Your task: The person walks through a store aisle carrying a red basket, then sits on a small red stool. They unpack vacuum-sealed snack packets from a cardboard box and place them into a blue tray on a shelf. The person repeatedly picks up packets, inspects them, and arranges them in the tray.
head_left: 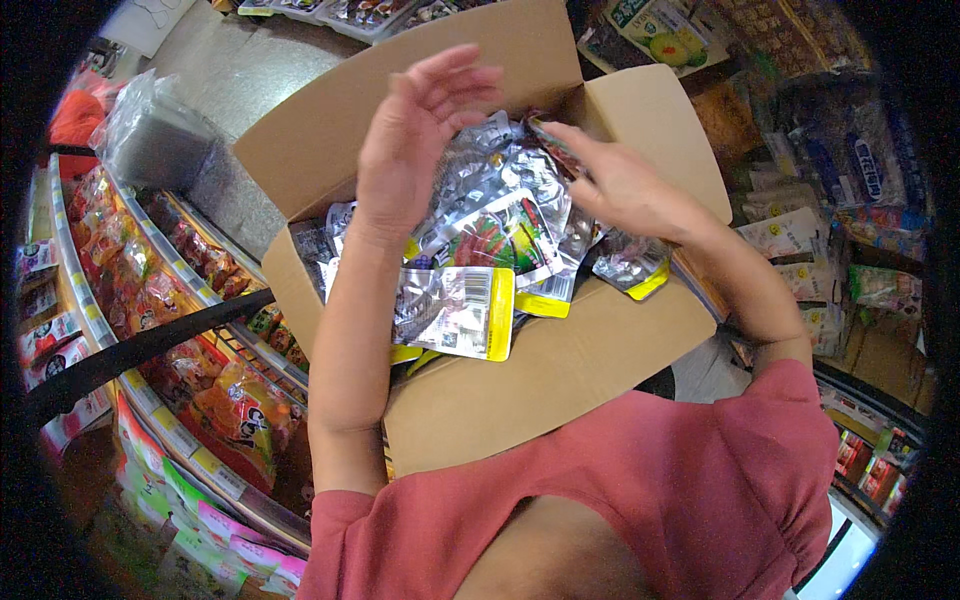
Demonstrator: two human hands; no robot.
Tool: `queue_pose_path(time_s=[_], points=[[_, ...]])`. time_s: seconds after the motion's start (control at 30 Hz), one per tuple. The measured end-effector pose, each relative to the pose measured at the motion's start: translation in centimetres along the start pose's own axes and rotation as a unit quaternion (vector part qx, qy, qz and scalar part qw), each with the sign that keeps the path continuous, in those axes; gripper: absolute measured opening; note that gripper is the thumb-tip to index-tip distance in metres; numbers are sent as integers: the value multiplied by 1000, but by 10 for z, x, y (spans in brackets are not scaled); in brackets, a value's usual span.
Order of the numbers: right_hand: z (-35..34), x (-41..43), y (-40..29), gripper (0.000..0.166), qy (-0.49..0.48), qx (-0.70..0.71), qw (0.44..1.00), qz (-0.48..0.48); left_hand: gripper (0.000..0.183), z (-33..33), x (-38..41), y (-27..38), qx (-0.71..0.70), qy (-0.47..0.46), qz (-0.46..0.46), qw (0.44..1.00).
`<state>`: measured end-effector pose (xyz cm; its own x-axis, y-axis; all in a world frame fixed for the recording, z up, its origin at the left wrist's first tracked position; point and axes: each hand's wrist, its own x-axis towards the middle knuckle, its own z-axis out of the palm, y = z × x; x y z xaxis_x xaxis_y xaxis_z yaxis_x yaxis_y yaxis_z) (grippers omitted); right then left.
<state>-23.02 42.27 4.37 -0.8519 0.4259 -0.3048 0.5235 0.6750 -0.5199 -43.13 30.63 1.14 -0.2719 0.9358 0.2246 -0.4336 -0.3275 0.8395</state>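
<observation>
An open cardboard box (547, 375) lies before me, heaped with silver foil snack packets. My left hand (420, 135) is raised over its left part, fingers apart and blurred, with nothing seen in it. My right hand (615, 176) reaches into the back right of the heap, its thumb and fingers on a dark reddish packet (559, 150). Between and below the hands lies a packet with a green and red print (502, 240). A silver packet with a yellow edge (457, 311) rests on top nearest me. Another yellow-edged packet (634, 266) leans at the right, below my right hand.
Curved shelves (161, 262) of bagged snacks run along the left, crossed by a black strap (150, 341). Clear plastic wrap (161, 139) covers a stack at upper left. Hanging packets (787, 232) line the right side. Plastic trays (360, 19) of goods stand beyond the box.
</observation>
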Motion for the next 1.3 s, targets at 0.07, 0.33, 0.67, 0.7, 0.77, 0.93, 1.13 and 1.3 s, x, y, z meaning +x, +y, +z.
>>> queue_pose_path(time_s=[0.07,0.33,0.67,0.7,0.77,0.93,1.13,1.3], points=[[-15,3,1,52,27,30,999,-8,66,-3,1,-12,95,5,-17,995],[-57,18,-12,36,72,270,957,-81,61,11,1,-12,106,42,20,993],[-8,55,-28,34,110,553,820,-104,55,10,3,-3,36,137,19,990],[-4,55,-27,34,105,565,812,-101,55,12,4,-5,37,130,20,991],[4,55,-26,33,98,590,796,-94,45,11,6,-9,35,132,5,991],[14,55,-16,51,117,530,826,-155,38,6,6,-20,21,151,27,988],[10,46,3,47,48,429,901,-41,46,-11,6,-10,-47,150,94,983],[-26,38,-6,26,124,622,770,-65,80,-17,1,8,-414,-37,53,908]])
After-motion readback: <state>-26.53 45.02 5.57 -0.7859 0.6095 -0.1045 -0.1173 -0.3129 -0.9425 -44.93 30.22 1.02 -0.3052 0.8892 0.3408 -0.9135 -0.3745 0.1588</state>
